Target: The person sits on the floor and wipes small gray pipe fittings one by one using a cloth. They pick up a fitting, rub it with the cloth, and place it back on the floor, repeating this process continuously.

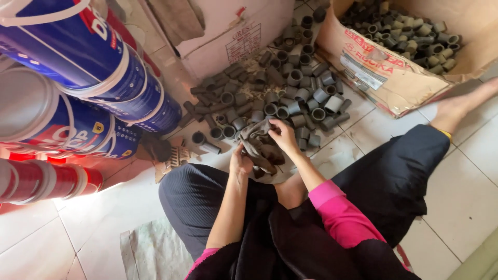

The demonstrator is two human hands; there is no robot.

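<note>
I sit on a tiled floor with my legs folded. Both hands hold a crumpled grey-brown cloth (261, 148) just above my lap. My left hand (239, 162) grips its lower left side, and my right hand (283, 136) pinches its upper right edge. Whether something is wrapped inside the cloth is hidden. Right beyond my hands lies a heap of short grey plastic pipe fittings (290, 91) spread over the floor.
An open cardboard box (384, 78) at the upper right holds many more grey fittings. Stacked blue and white buckets (93, 78) and red ones (46, 179) lie at the left. A white carton (228, 31) stands behind the heap. My bare foot (459, 106) rests by the box.
</note>
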